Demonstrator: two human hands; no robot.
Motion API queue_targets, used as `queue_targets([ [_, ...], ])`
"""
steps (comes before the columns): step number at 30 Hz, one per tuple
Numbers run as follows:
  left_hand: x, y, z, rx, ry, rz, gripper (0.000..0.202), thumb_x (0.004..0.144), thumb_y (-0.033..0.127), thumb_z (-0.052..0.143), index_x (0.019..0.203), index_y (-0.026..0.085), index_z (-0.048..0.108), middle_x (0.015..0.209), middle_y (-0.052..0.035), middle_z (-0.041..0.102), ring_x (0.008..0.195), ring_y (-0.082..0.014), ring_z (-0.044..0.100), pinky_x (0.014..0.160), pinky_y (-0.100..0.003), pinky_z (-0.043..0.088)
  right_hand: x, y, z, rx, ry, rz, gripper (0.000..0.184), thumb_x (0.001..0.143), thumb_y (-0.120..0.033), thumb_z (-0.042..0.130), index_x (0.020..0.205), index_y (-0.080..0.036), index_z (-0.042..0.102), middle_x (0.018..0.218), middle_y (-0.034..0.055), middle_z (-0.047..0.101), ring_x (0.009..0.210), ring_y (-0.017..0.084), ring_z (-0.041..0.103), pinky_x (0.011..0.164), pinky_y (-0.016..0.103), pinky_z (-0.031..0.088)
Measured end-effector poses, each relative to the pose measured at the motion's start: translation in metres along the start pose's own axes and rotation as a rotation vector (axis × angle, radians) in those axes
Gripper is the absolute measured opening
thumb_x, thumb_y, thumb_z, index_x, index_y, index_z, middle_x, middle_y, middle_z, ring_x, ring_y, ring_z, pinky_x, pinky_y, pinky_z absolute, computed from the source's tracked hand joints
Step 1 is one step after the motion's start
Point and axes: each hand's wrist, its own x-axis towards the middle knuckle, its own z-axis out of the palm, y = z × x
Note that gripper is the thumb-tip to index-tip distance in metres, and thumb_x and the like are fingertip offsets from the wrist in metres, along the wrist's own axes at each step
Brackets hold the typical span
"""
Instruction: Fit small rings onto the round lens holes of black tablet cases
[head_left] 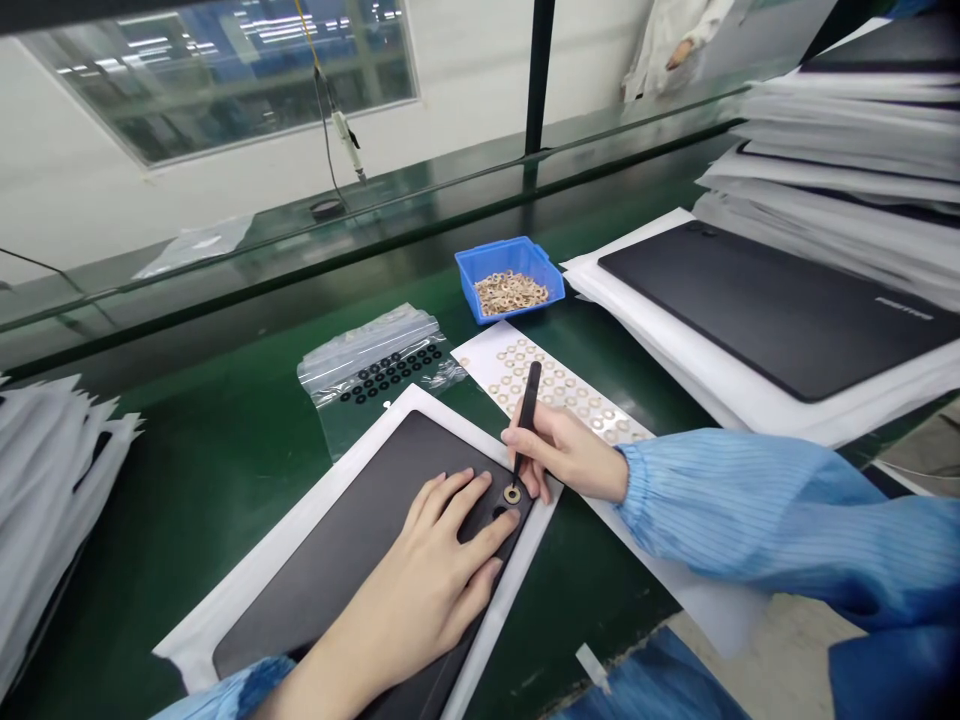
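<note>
My left hand (pixel 427 575) lies with its fingers spread, tips resting on a thin, matte black rectangular panel (pixel 375 520), which sits on a soft-looking white sheet (pixel 300 525) toward the near edge of the green-topped workbench (pixel 247 450). My right hand (pixel 559 455) is clamped on slim black tweezers (pixel 529 400), points down at a small tan ring (pixel 517 496) close to the panel's right corner, beside a dark round spot. I cannot tell whether the tips grip the ring or only touch it.

If the points slip sideways, I judge that the ring could shift out of line or the black surface get scratched. My left index fingertip is near the ring, so a careless nudge could move it too. Uneven pressure from my palm might slide the panel and its sheet together. My blue right sleeve (pixel 750 490) crosses the long white strip (pixel 487 345) dotted with flat tan rings (pixel 570 385); brushing it could drag the strip, whose lower end reaches past the workbench's near edge.

Beyond the panel's far corner, toward the workbench's far edge, a blue plastic bin (pixel 499 258) holds a heap of loose tan rings (pixel 511 292). To its left, nearer me, lies a clear plastic zip bag (pixel 352 360) with rows of small black rings (pixel 390 368); whether they are inside or on top, I cannot tell.
</note>
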Motion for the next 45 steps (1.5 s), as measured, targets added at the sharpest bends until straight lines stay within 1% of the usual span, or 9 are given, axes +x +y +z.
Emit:
queue_targets([
  [14, -0.002, -0.001, 0.003, 0.009, 0.028, 0.008, 0.039, 0.091, 0.018, 0.039, 0.129, 0.025, 0.043, 0.134, -0.0111, 0.034, 0.128, -0.0296, 0.024, 0.100, -0.054, 0.033, -0.002, 0.000, 0.000, -0.085, 0.013, -0.042, 0.024, 0.085, -0.039, 0.048, 0.075, -0.018, 0.039, 0.042, -0.0061, 0.051, 0.030, 0.010, 0.049, 0.030, 0.019, 0.039],
  [18, -0.002, -0.001, 0.003, 0.017, 0.027, -0.001, 0.041, 0.092, 0.019, 0.039, 0.132, 0.023, 0.040, 0.135, -0.0107, 0.034, 0.128, -0.0291, 0.024, 0.102, -0.052, 0.032, -0.004, -0.001, 0.000, -0.183, 0.018, -0.070, 0.020, 0.086, -0.035, 0.046, 0.076, -0.019, 0.039, 0.042, -0.0067, 0.050, 0.030, 0.010, 0.049, 0.031, 0.020, 0.040],
  [20, -0.001, -0.001, 0.004, 0.021, 0.032, -0.003, 0.043, 0.092, 0.020, 0.039, 0.134, 0.021, 0.037, 0.135, -0.0111, 0.035, 0.127, -0.0284, 0.024, 0.102, -0.052, 0.031, -0.006, -0.002, 0.001, -0.293, 0.034, -0.153, 0.017, 0.088, -0.032, 0.043, 0.077, -0.019, 0.040, 0.043, -0.0059, 0.051, 0.031, 0.011, 0.050, 0.035, 0.021, 0.041],
  [22, 0.001, 0.000, 0.004, 0.023, 0.038, -0.003, 0.044, 0.092, 0.020, 0.040, 0.135, 0.019, 0.035, 0.134, -0.0118, 0.035, 0.125, -0.0283, 0.026, 0.102, -0.050, 0.032, -0.008, -0.001, 0.002, -0.395, 0.058, -0.294, 0.014, 0.088, -0.028, 0.042, 0.077, -0.019, 0.042, 0.044, -0.0052, 0.051, 0.033, 0.011, 0.051, 0.039, 0.022, 0.042],
  [25, 0.005, 0.002, 0.004, 0.032, 0.057, 0.001, 0.043, 0.091, 0.021, 0.040, 0.134, 0.017, 0.036, 0.132, -0.0126, 0.038, 0.122, -0.0291, 0.029, 0.100, -0.050, 0.034, -0.011, 0.000, 0.003, -0.452, 0.083, -0.439, 0.012, 0.088, -0.026, 0.041, 0.080, -0.019, 0.045, 0.046, -0.0047, 0.051, 0.034, 0.011, 0.051, 0.043, 0.024, 0.043],
  [30, 0.010, 0.005, 0.006, 0.064, 0.102, -0.010, 0.040, 0.090, 0.022, 0.042, 0.130, 0.015, 0.041, 0.128, -0.0122, 0.043, 0.116, -0.0288, 0.036, 0.096, -0.048, 0.037, -0.014, 0.001, 0.004, -0.385, 0.106, -0.346, 0.017, 0.091, -0.029, 0.038, 0.080, -0.018, 0.043, 0.046, -0.0047, 0.051, 0.034, 0.010, 0.051, 0.042, 0.022, 0.043],
  [35, 0.011, 0.008, 0.007, 0.116, 0.138, -0.038, 0.035, 0.091, 0.022, 0.041, 0.125, 0.016, 0.046, 0.124, -0.0104, 0.050, 0.111, -0.0278, 0.041, 0.094, -0.049, 0.037, -0.015, 0.000, 0.004, -0.339, 0.103, -0.320, 0.018, 0.090, -0.033, 0.039, 0.080, -0.018, 0.042, 0.046, -0.0044, 0.050, 0.034, 0.011, 0.052, 0.038, 0.022, 0.042],
  [39, 0.011, 0.009, 0.007, 0.120, 0.129, -0.044, 0.036, 0.091, 0.021, 0.040, 0.126, 0.016, 0.045, 0.126, -0.0104, 0.049, 0.113, -0.0281, 0.040, 0.095, -0.050, 0.035, -0.016, -0.002, 0.004, -0.308, 0.087, -0.271, 0.020, 0.090, -0.038, 0.040, 0.080, -0.020, 0.042, 0.046, -0.0046, 0.050, 0.035, 0.013, 0.052, 0.037, 0.023, 0.041],
  [45, 0.012, 0.005, 0.002, 0.113, 0.068, -0.010, 0.038, 0.091, 0.020, 0.040, 0.129, 0.017, 0.042, 0.128, -0.0105, 0.046, 0.115, -0.0279, 0.038, 0.097, -0.049, 0.033, -0.016, -0.003, 0.003, -0.329, 0.084, -0.275, 0.020, 0.089, -0.039, 0.044, 0.079, -0.020, 0.044, 0.047, -0.0039, 0.052, 0.036, 0.013, 0.052, 0.041, 0.026, 0.044],
])
